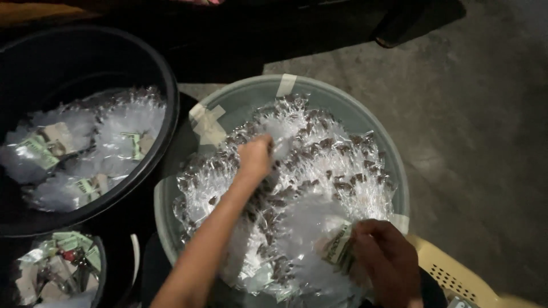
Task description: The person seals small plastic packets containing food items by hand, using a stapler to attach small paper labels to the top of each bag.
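Inside the pale tub (365, 122), patched with tape on its rim, lies a heap of small clear packets (319, 171) with brown pieces, well apart from the black tub (165, 91) beside it. I judge them light, soft and slippery, so I take one at its flat sealed edge. My left hand (254, 157) is closed, reaching into the heap. My right hand (385, 254) pinches a packet with a green label (341, 245) near the rim.

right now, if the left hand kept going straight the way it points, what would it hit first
The left hand points toward the basin's far side. It would likely meet more clear packets heaped there first, then the grey basin's far wall; depth is hard to judge.
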